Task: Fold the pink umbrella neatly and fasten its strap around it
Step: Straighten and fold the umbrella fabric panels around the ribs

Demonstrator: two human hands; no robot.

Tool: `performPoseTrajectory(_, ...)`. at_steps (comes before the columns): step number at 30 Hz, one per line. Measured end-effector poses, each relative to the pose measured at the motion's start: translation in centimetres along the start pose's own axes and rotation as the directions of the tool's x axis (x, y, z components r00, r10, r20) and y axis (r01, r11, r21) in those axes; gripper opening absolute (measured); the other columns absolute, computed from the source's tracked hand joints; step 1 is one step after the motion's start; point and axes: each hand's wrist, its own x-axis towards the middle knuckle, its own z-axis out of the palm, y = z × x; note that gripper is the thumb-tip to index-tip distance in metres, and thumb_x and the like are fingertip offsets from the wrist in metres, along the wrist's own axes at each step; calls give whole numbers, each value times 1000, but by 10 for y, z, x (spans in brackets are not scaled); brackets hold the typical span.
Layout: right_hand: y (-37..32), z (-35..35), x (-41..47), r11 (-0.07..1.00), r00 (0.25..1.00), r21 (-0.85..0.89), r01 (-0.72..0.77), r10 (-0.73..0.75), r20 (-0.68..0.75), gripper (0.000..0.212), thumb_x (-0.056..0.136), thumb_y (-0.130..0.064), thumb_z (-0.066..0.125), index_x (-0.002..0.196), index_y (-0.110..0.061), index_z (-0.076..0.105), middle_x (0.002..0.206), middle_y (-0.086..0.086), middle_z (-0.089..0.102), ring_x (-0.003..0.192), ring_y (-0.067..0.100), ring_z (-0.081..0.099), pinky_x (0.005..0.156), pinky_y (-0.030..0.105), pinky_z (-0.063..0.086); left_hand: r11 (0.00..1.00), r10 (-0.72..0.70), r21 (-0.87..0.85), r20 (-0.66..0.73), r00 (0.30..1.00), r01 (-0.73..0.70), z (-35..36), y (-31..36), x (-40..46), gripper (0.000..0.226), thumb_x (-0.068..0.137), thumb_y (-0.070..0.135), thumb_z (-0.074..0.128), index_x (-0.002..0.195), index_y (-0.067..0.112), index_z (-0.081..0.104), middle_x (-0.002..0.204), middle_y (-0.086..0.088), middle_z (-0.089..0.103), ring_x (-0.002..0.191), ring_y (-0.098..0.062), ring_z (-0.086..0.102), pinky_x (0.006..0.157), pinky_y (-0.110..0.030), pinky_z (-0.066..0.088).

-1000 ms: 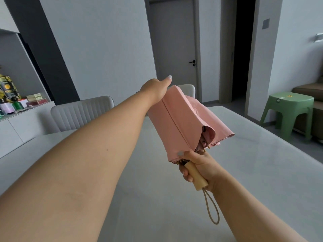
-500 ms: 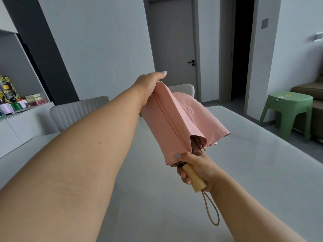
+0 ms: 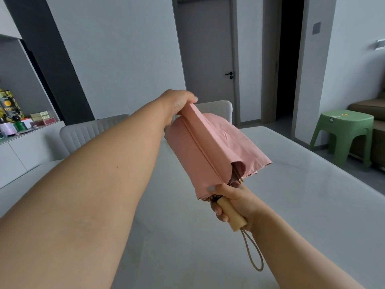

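Hanging in the air above the pale counter [image 3: 291, 205], the pink umbrella [image 3: 210, 147] is collapsed but not yet wrapped, its fabric gathered into loose folds that flare open toward the handle end. It tilts from upper left down to lower right, with no strap visible around it. The right hand [image 3: 235, 201] has its grip clenched around the light wooden handle [image 3: 230, 214], thumb pressed against the lower hem of the fabric, and a tan cord loop [image 3: 253, 252] dangles from the handle's end. The left hand [image 3: 179, 101], at the end of an outstretched arm, pinches the top of the canopy, drawing one crease of fabric up into a ridge. Behind the counter stand two pale padded chairs [image 3: 83, 134]. A green plastic stool [image 3: 343, 130] sits on the floor to the right, near a grey door [image 3: 206, 59] and a dark doorway. On the left, a shelf [image 3: 31, 130] carries tins and small boxes.
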Motion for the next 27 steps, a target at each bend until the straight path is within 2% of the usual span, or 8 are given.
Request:
performPoseTrajectory(4,0,0,0,1000,1000,3,4,-4,10,30,72,-14,68,96,0,54,74,19,55,40,19,46,36,22,39,998,15,-58,-7,1000,-15,1,2,1,12,83,18,65,73,16,58,73,0,54,64,-14,52,56,-24,38)
performPoseTrajectory(7,0,-1,0,1000,1000,14,3,-4,14,34,72,-14,68,100,0,54,77,19,56,40,19,47,36,22,39,997,39,-67,-32,999,-41,2,3,1,7,83,13,68,82,13,61,79,-2,59,66,-13,55,49,-18,39)
performPoseTrajectory(10,0,-1,-1,1000,1000,10,6,-6,22,30,72,-14,67,95,0,55,71,16,57,39,18,46,35,22,39,987,42,-153,-59,997,-50,0,4,2,17,81,15,69,97,12,63,84,-3,62,72,-14,58,73,-29,47)
performPoseTrajectory(13,0,-1,-1,1000,999,-15,8,-8,32,31,73,-16,67,96,0,55,69,16,56,38,18,46,36,22,39,996,43,-73,-33,999,-46,1,4,-1,22,82,16,69,104,14,67,94,-3,64,81,-15,58,68,-27,42)
performPoseTrajectory(16,0,-1,0,1000,999,-6,14,-14,33,32,73,-14,67,97,0,55,70,17,57,38,18,46,36,22,39,990,77,-107,-90,993,-87,1,4,1,26,83,14,66,109,15,69,105,-3,64,94,-17,58,76,-28,42)
performPoseTrajectory(21,2,-3,2,1000,1000,-13,-6,6,-5,36,72,-16,69,101,-1,55,76,18,56,42,20,47,37,23,39,976,156,162,-59,986,-145,5,4,-5,31,95,32,51,124,21,57,106,2,53,100,-19,51,83,-30,43)
performPoseTrajectory(25,2,-4,3,1000,999,-22,-14,13,-39,39,72,-17,68,104,0,54,74,16,57,42,19,49,37,23,40,918,140,367,62,988,-153,15,3,-17,32,98,42,40,124,29,53,88,3,54,72,-17,52,61,-27,38)
performPoseTrajectory(27,3,-5,3,1000,998,-21,-15,14,-53,39,74,-15,69,107,0,54,74,16,58,42,18,50,37,23,41,890,95,433,125,988,-140,19,0,-25,36,94,46,41,114,24,59,86,0,64,75,-23,64,70,-30,48)
